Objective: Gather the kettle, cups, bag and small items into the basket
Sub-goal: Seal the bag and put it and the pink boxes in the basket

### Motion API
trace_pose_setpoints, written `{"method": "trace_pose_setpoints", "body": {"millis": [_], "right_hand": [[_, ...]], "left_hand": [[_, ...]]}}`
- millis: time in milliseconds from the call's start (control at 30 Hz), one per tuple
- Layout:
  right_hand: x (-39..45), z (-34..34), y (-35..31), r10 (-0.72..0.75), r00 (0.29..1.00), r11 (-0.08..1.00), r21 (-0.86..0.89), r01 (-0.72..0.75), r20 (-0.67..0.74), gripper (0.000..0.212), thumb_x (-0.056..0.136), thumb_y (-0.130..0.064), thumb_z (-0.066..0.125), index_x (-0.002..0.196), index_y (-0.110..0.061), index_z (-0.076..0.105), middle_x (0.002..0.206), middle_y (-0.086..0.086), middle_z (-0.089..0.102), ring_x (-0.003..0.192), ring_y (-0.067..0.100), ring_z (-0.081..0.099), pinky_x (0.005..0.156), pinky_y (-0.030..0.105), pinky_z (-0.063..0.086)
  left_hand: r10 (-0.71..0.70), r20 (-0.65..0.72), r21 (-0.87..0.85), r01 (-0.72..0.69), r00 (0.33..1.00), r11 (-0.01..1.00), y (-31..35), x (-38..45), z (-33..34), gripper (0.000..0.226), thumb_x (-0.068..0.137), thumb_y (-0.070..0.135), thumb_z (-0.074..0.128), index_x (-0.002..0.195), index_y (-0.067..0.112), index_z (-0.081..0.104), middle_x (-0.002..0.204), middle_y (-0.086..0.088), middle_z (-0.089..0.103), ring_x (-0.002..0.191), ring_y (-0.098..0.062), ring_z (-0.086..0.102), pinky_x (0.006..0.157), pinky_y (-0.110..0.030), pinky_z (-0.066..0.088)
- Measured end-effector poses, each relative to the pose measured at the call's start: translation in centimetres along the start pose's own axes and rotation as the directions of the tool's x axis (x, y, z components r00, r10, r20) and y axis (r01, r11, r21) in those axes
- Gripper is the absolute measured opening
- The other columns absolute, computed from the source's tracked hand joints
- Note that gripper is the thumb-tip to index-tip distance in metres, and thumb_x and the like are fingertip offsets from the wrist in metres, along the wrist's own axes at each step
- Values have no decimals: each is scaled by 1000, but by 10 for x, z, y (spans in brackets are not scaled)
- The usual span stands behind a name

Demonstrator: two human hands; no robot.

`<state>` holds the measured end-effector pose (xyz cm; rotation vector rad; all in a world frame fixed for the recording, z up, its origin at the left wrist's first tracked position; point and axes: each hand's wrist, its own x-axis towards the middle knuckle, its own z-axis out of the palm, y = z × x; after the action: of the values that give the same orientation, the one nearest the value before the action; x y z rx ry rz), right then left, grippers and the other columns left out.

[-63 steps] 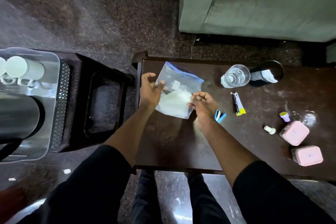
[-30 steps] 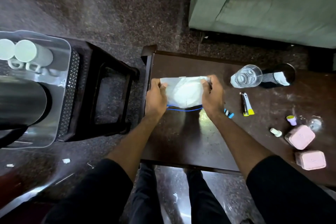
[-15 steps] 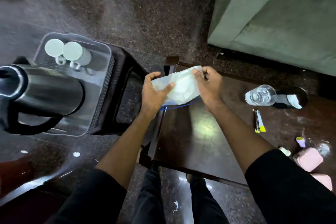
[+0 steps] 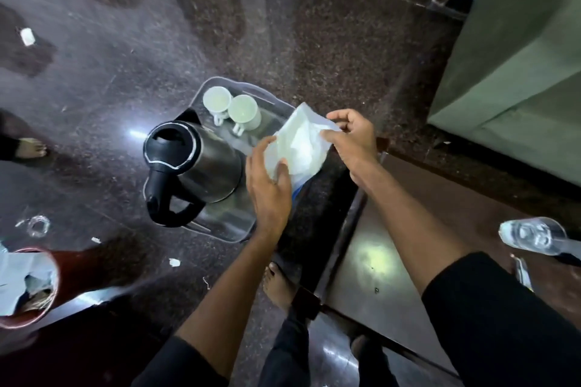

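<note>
Table (image 4: 393, 267) edge nearest; bag no longer on it. Left hand (image 4: 268, 188) grips the bag (image 4: 298, 148) at its lower corner, right hand (image 4: 352, 135) pinches its top edge; both have carried it off the table and now hold it above the basket (image 4: 232, 234). Beyond, the kettle (image 4: 201, 166) and two cups (image 4: 232, 108) already sit inside. Judgement: bag drop imminent; small items remain on the table.
</note>
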<state>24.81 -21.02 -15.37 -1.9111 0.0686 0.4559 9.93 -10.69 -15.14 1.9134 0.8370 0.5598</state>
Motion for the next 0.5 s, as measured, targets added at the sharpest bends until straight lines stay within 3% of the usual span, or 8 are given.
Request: {"method": "trace_pose_setpoints", "body": {"millis": [133,267,400,500], "right_hand": [[11,39,-19,-99,994,980,-169,107,56,22,70,-10,73,87,-23,71,71,-14,63,60,3,53,59,29,49],[14,66,-24,-151,986,935,-316,163,64,20,76,1,66,84,-17,70,71,-2,65,63,11,53,57,29,42],[18,88,-31,-163,986,897,-414,154,13,23,82,3,61,84,-14,76,82,3,73,77,19,65,66,30,50],[23,101,-36,-139,990,894,-434,114,-26,23,86,1,62,87,-14,81,93,2,78,89,20,70,81,31,56]], "left_hand": [[78,68,205,-90,995,975,-27,16,-23,28,96,7,63,118,22,71,139,0,52,127,-11,55,102,-12,44],[77,217,315,-144,973,938,-37,33,-35,27,100,7,57,123,14,69,159,-4,38,135,-18,51,103,-30,49],[47,334,479,-212,941,852,-35,42,-34,38,95,2,54,132,2,62,164,-15,28,144,-36,43,112,-46,48],[96,352,554,-290,931,781,-36,46,-36,40,96,11,45,131,1,63,163,-19,29,141,-39,41,115,-48,43]]}}
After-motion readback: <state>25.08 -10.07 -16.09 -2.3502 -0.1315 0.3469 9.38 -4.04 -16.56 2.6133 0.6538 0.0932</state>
